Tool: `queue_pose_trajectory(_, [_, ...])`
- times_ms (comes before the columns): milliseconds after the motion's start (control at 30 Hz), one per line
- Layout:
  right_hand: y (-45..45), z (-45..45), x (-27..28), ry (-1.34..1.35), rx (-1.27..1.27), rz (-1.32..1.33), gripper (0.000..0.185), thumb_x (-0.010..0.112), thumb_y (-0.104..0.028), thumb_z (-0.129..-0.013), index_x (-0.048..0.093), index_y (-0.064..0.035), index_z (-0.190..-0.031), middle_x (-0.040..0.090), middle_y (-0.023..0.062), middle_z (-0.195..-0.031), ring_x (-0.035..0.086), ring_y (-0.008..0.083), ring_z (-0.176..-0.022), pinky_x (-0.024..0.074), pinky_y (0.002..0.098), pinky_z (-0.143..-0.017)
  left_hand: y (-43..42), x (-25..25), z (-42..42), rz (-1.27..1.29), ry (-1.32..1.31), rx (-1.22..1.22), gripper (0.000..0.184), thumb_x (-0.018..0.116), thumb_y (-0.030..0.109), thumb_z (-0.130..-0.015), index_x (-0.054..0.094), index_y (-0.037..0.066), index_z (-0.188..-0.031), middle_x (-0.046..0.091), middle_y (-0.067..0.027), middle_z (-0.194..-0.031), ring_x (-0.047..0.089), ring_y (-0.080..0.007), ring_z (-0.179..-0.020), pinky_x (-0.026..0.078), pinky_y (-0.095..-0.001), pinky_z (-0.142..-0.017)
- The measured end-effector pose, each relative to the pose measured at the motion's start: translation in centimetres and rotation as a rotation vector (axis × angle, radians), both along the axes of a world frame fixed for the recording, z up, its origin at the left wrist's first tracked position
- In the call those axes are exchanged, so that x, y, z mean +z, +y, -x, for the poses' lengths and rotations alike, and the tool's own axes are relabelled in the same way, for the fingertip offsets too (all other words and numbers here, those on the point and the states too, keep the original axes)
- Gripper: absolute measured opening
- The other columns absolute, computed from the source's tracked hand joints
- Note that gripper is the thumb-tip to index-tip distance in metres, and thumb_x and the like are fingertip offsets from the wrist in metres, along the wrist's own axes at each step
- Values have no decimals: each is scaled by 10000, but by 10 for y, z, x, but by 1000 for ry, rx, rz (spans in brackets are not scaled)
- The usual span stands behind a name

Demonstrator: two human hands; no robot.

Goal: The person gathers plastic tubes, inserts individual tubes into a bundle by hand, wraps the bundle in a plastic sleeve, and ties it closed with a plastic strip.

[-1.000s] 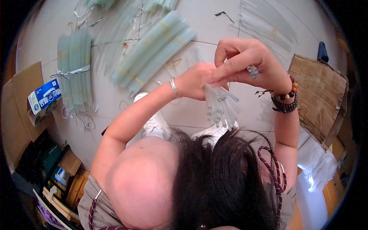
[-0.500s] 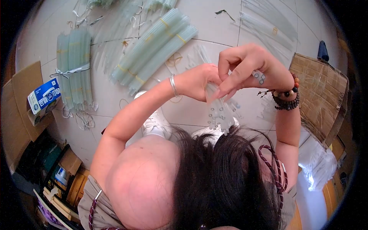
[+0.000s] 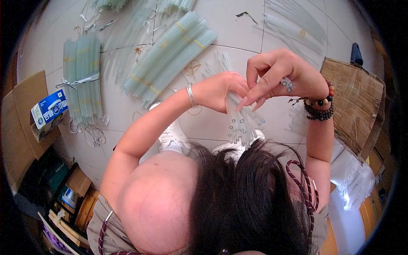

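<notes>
My left hand (image 3: pixel 220 91) is closed around a loose bundle of thin clear tubes (image 3: pixel 242 121). Their open round ends fan out below the hand, towards me, and the other ends stick out above it. My right hand (image 3: pixel 285 74) is bent over the bundle from the right, thumb and fingertips at the tubes just beside the left hand. A few more clear tubes (image 3: pixel 287 85) are tucked in the right palm, with only their round ends showing. Whether the right fingertips pinch a single tube is hard to make out.
Tied bundles of pale green tubes (image 3: pixel 170 53) lie on the tiled floor, with another tied bundle (image 3: pixel 82 78) at left. Loose tubes (image 3: pixel 297 25) lie at far right. A cardboard piece (image 3: pixel 350 100) stands at right, a blue box (image 3: pixel 50 108) at left. Rubber bands (image 3: pixel 192 67) lie between.
My right hand has shifted slightly right, its fingertips drawing a little away from the left hand. The tube ends below have spread and shifted slightly. My left hand keeps its hold.
</notes>
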State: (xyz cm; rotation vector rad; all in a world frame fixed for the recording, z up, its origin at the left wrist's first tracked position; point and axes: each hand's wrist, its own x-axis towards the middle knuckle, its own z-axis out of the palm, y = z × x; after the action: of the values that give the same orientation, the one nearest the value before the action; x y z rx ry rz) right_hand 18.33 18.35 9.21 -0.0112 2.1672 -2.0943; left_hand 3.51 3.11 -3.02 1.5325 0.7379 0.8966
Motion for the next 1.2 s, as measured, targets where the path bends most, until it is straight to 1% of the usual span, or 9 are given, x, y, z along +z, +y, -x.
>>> queue_pose_trajectory(467, [-14,4,5,134,-44,-298,264,840,-89,-706,810,-166,-957,588,-18,-851,478,96,-625,363,254,-527,-1,4,0,208,-101,37,377,734,48,-588,735,102,-961,701,-77,-1035,625,-289,-1011,485,-390,-928])
queue_pose_trajectory(567, [-13,0,24,85,-128,-353,184,786,-120,-796,779,-91,-978,610,50,-959,577,142,-767,479,290,-674,0,-2,3,66,-60,69,364,730,54,-588,730,90,-950,698,-90,-1014,626,-296,-994,492,-382,-903])
queue_pose_trajectory(733, [12,-37,63,555,-1209,-140,289,608,-259,-947,601,-33,-1128,536,54,-924,519,127,-802,445,265,-653,5,-4,0,-108,-35,80,238,747,168,-677,746,115,-909,722,-37,-910,646,-253,-889,477,-359,-913])
queue_pose_trajectory(767, [27,-52,82,654,-1155,-501,230,554,-252,-986,574,-41,-1078,548,57,-917,541,118,-795,465,268,-630,4,-3,0,-109,-27,106,195,758,222,-721,759,134,-895,737,-9,-872,653,-230,-848,467,-351,-934])
queue_pose_trajectory(833, [62,-62,118,844,-1018,-1731,214,447,-237,-1066,520,-56,-977,572,63,-903,584,99,-781,505,274,-583,5,-2,0,-128,-36,104,172,764,220,-737,757,128,-882,737,-5,-867,652,-218,-840,466,-352,-917])
queue_pose_trajectory(967, [45,-107,151,1139,-1088,-321,268,395,-246,-1080,509,-79,-903,416,-33,-692,466,84,-640,426,220,-556,3,-6,1,-97,-59,169,258,767,91,-684,709,75,-935,698,-60,-917,649,-255,-870,495,-344,-836])
queue_pose_trajectory(1067, [35,-118,140,979,-1146,-648,211,364,-228,-1088,467,-85,-973,383,-37,-712,387,51,-590,325,171,-444,7,-20,2,-115,-126,336,201,764,67,-744,697,58,-933,697,-47,-919,651,-208,-863,500,-318,-810])
queue_pose_trajectory(1133, [28,-115,127,689,-1216,-1235,182,351,-228,-1092,435,-92,-1005,366,-37,-712,347,44,-561,271,160,-411,9,-6,7,-6,-168,372,171,752,41,-767,691,47,-927,698,-48,-923,650,-190,-865,503,-308,-795])
queue_pose_trajectory(1200, [31,-119,127,725,-1029,-647,167,357,-236,-1093,408,-97,-1016,347,-40,-702,317,51,-539,266,180,-409,11,-3,10,46,-205,392,154,745,21,-780,689,37,-922,699,-53,-925,649,-182,-868,505,-298,-788])
